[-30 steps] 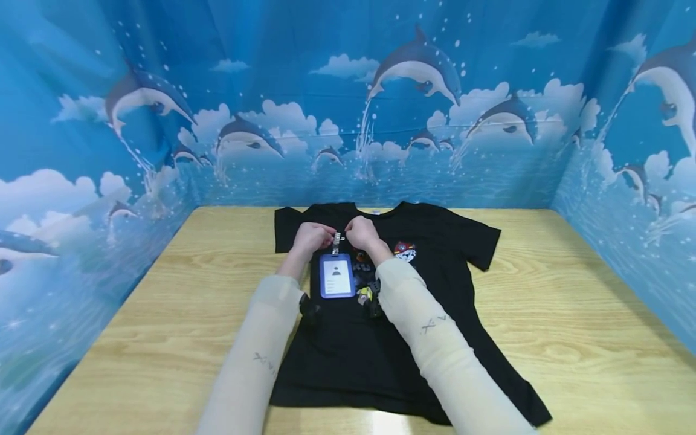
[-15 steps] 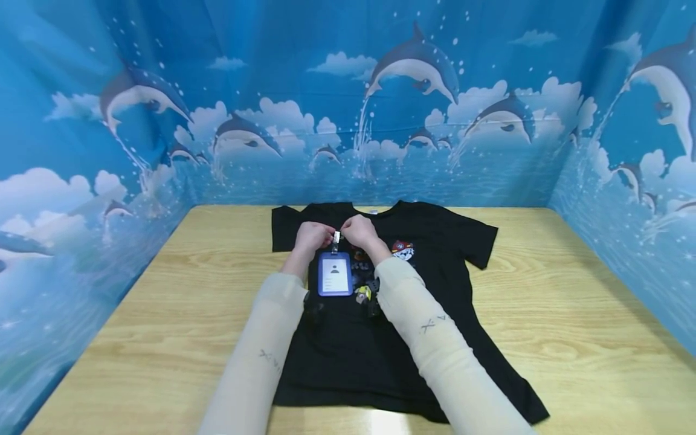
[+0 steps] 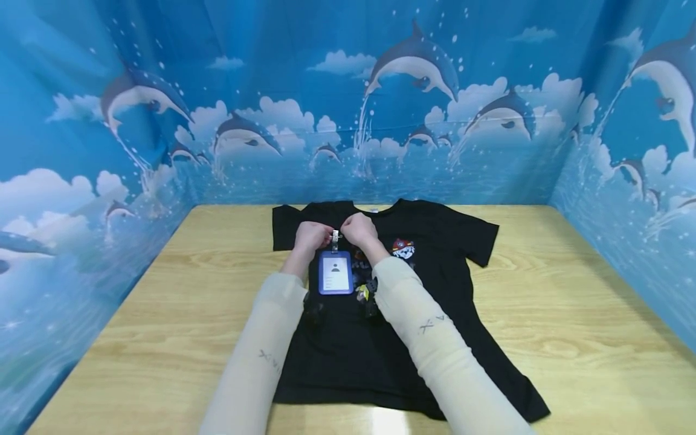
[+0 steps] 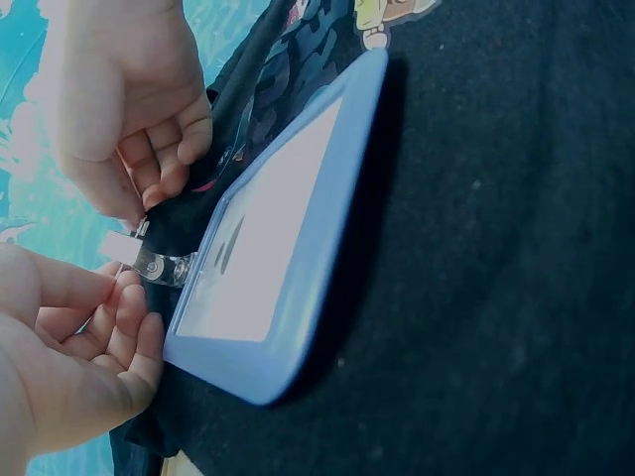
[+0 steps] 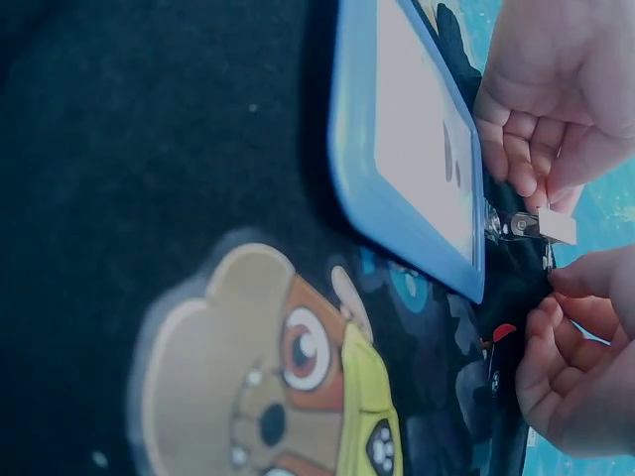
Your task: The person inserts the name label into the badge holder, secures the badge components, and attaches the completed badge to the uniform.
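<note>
A blue-framed ID badge with a white card lies face up on a black T-shirt. A clear strap joins its top to a shiny metal badge clip. My left hand is at the clip's left side, thumb and forefinger pinching a thin metal part there, as the left wrist view shows. From the other side my right hand pinches the thin metal end of the clip between thumb and forefinger, close over the shirt. The other fingers of both hands are curled inward.
Cartoon dog prints decorate the shirt's chest; one dog face shows large in the right wrist view. The shirt is spread on a light wooden table. A blue dolphin-printed curtain surrounds the table at the back and sides.
Both hands stay at the clip. The clip has tilted slightly between the fingers, and its face catches the light differently. The badge lies in nearly the same place.
</note>
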`<state>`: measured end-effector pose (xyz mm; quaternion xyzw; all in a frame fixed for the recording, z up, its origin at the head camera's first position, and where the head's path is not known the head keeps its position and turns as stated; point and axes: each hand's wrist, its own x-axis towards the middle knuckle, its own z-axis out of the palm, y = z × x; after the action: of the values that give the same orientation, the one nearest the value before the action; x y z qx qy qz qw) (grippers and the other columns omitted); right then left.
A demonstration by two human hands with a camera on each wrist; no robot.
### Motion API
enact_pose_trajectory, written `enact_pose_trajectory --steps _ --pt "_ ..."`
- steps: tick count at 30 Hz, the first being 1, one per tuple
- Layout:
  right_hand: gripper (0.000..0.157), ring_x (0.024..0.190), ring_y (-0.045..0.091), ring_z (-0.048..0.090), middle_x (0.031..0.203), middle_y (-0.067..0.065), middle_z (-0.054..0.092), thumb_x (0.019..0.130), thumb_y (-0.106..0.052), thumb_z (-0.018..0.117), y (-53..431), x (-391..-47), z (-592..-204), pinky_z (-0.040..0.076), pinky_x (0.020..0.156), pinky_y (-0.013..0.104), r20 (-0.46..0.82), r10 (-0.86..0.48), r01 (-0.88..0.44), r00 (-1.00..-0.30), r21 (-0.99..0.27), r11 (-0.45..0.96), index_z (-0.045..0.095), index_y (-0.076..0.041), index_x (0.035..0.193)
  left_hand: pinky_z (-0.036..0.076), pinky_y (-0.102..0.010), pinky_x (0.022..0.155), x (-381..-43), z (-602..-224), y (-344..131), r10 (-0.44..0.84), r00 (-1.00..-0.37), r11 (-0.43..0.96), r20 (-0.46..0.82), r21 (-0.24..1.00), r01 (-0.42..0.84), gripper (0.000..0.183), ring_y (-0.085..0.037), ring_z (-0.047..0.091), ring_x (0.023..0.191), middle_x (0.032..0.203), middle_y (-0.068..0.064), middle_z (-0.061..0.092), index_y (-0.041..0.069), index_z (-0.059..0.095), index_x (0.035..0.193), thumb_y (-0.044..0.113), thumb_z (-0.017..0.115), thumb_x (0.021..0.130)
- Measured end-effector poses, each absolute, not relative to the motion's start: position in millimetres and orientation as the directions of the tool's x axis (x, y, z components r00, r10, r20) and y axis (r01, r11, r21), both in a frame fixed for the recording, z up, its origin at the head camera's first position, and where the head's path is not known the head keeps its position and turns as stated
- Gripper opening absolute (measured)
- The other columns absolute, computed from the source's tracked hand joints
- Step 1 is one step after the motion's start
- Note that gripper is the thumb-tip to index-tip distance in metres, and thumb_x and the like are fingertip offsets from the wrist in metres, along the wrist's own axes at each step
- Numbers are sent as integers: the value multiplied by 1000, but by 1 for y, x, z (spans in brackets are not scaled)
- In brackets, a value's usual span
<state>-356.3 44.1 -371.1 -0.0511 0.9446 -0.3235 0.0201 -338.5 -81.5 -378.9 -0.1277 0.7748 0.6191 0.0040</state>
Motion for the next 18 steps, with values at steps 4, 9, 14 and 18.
enact_pose_trajectory --steps 4,9,14,18 --pt "22 59 15 49 62 1 56 89 -12 52 45 -356 -370 41 60 28 -2 -153 -119 -988 -617 778 67 -9 73 44 -20 51 -340 -379 -80 -200 -965 209 -167 955 -208 25 -9 52 52 63 -4 57 -7 69 93 -4 49 77" --pt "21 68 17 54 76 4 64 91 -14 51 46 -357 -366 45 67 30 -4 -167 -130 -986 -611 781 71 -8 86 44 -20 52 -343 -378 -80 -206 -965 198 -164 958 -206 24 -8 51 50 62 -3 56 -7 69 93 -4 50 78" --pt "21 75 17 57 89 4 67 92 -15 52 46 -358 -370 47 72 31 -18 -172 -126 -985 -603 788 72 -9 94 45 -20 53 -343 -382 -80 -204 -962 203 -182 953 -224 24 -8 52 52 64 -3 57 -6 69 94 -4 51 78" --pt "21 79 18 58 95 4 67 91 -16 53 46 -359 -372 47 74 32 -10 -173 -132 -985 -604 786 72 -9 97 45 -22 55 -343 -382 -80 -208 -960 209 -189 950 -232 23 -10 53 54 65 -4 58 -6 69 94 -3 51 79"
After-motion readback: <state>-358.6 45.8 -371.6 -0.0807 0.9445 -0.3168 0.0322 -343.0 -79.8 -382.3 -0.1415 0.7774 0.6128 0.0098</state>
